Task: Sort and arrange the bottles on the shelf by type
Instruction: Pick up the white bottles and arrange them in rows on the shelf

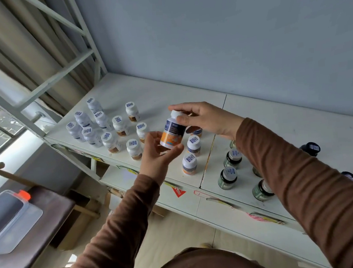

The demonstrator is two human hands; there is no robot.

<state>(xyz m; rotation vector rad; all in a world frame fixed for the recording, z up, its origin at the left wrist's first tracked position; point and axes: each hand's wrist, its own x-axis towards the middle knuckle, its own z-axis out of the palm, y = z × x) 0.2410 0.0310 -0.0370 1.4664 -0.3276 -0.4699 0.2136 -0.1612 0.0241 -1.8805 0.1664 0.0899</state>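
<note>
The person holds the orange-label bottle [172, 133] up above the shelf [277, 120], probably to read its label before choosing a group. The right hand [204, 118] pinches its white cap with curled fingers; the left hand [158, 152] cups its base, thumb under the bottom edge.

My right hand [204, 118] pinches the white cap of an orange-and-blue bottle [172, 133], tilted, cap toward one o'clock. My left hand [156, 150] cups its base from seven o'clock. On the white shelf [167, 92], white-capped bottles [106, 127] cluster at nine o'clock; green bottles [230, 169] stand at four o'clock.
</note>
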